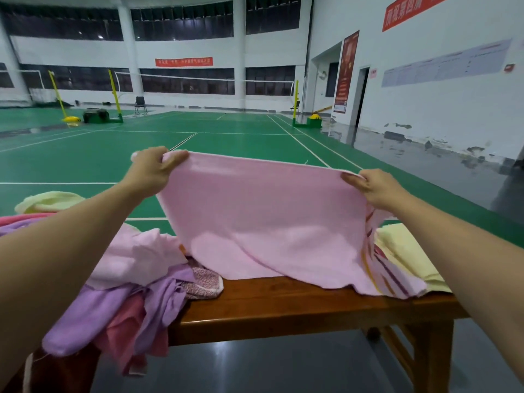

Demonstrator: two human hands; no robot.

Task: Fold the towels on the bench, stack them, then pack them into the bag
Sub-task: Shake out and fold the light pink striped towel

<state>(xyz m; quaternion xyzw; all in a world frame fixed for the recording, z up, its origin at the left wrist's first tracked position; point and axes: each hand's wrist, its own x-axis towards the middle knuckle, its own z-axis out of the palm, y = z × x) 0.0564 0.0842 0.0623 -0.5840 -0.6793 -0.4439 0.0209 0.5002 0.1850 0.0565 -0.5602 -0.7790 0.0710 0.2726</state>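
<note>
Pink towel (263, 219) with striped ends is stretched out wide, top edge lifted, bottom draped on the wooden bench (283, 310). Messy purple/pink towel pile (133, 282) sits left, folded yellow towel (408, 256) right.

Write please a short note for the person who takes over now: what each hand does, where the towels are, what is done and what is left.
Left hand pinches one top corner of the pink towel; right hand pinches the other. The towel is held up and spread, with its lower edge draped on the wooden bench.
A heap of unfolded towels, purple, pink and red, lies on the bench's left part. A pale yellow towel lies flat at the right, behind the pink one.
Done: no clearly finished stack is visible.
Left: fold the pink towel, fold the heap, stack everything, pack it. The bag is not in view.
</note>
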